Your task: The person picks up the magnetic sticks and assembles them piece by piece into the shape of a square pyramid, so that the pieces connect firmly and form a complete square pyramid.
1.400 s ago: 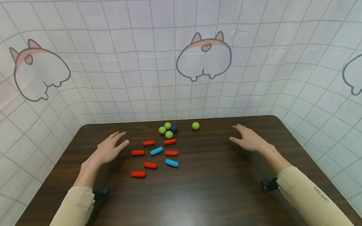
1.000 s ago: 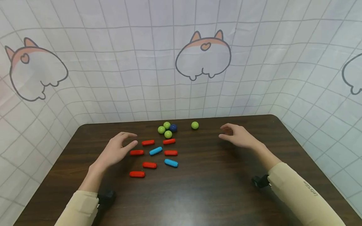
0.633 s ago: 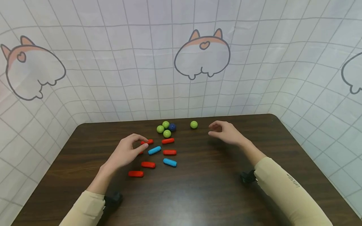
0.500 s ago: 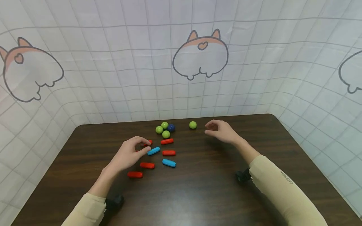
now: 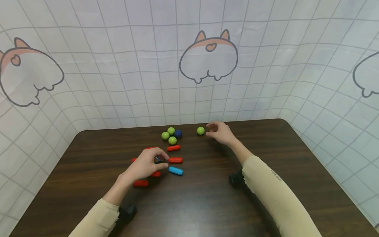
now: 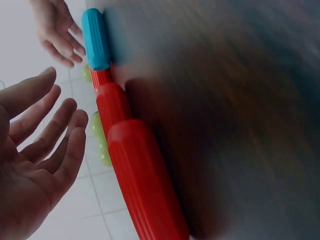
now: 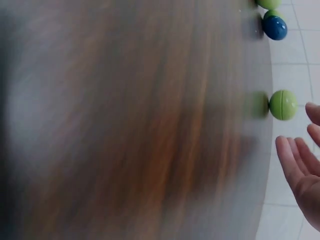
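In the head view my left hand [image 5: 145, 164] hovers over a group of short ribbed plastic rods, fingers curved and thumb apart, holding nothing. Its fingertips are nearest a red rod [image 5: 175, 160] and a blue rod [image 5: 176, 171]. It partly covers several other rods, among them a second blue one. The left wrist view shows a row of red rods [image 6: 145, 180] beyond the open palm. Just right of a lone green ball [image 5: 200, 130], my right hand [image 5: 221, 133] has loosely bent fingers. A gap separates that ball [image 7: 283, 105] from the fingertips in the right wrist view.
Several green balls [image 5: 172, 140] cluster with a navy ball [image 5: 178, 133] near the back of the dark wooden table [image 5: 207, 204]. Another red rod [image 5: 173, 148] lies in front of them. A white grid-patterned curtain [image 5: 142, 82] stands behind and at both sides.
My left hand has moved right, from beside the rods to above them. The right hand has come left to the lone green ball. Rods and balls appear unmoved; the head view has shifted slightly.
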